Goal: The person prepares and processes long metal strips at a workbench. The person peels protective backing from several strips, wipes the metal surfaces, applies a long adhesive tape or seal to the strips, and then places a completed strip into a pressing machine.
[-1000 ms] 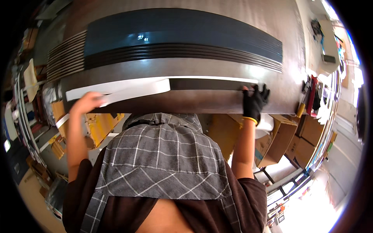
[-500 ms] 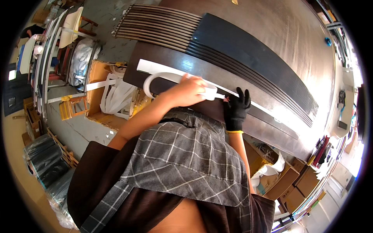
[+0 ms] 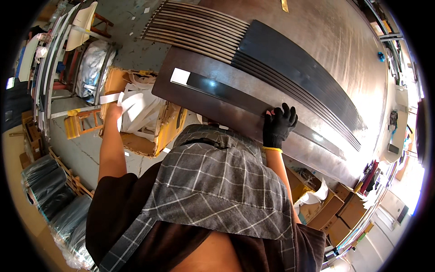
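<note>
At the left, my bare left hand [image 3: 114, 110] is closed on a white strip [image 3: 120, 105] above an open cardboard box [image 3: 170, 127]. Loops of white strip [image 3: 138, 106] lie inside that box. My right hand [image 3: 278, 126], in a black glove with a yellow cuff, rests on a long flat dark strip [image 3: 229, 95] on the table, its fingers bent and apart. A short white piece [image 3: 180, 76] covers the left end of the dark strip. Bare fingertips show at the thumb side of the glove.
Behind the dark strip lies a stack of long dark panels [image 3: 290, 63], beside a row of brown-edged strips [image 3: 195, 29], on a large brown table [image 3: 317, 22]. Wrapped rolls [image 3: 50, 186] stand on the left floor. Another cardboard box [image 3: 328, 208] is below the table's right edge.
My left hand has swung left from the dark strip to the cardboard box, carrying the white strip away. More of the dark surface now shows. My right hand has stayed nearly in place.
</note>
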Motion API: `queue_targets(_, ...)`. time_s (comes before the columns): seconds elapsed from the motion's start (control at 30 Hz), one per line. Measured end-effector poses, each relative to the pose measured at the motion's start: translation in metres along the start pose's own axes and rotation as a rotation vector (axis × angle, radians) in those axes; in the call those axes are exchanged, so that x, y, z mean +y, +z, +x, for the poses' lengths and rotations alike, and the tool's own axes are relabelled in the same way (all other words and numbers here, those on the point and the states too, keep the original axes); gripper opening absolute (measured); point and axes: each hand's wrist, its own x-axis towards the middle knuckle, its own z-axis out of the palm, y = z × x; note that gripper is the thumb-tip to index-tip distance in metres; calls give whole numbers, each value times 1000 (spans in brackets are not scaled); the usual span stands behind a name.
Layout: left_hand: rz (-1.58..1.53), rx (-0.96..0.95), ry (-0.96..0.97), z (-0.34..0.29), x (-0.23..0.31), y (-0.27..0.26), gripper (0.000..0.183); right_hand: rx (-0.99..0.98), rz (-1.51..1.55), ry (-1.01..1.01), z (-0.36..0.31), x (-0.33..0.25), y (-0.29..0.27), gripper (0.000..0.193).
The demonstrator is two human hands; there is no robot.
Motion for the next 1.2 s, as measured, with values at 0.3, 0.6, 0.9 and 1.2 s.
queue_targets(0.3, -778, 233, 479, -64, 174, -34, 39, 41, 118, -249, -8, -14, 11, 34)
queue_targets(0.6, -1027, -49, 429, -85, 276, -21, 44, -86, 124, -369, -11, -76, 16, 57)
queue_targets(0.9, -1073, -142, 226, -92, 282, -46, 62, -122, 176, -352, -9, -89, 9, 60)
queue_targets(1.2, -1305, -274, 264, -124, 297, -84, 65, -36, 243, -314, -11, -87, 10, 61)
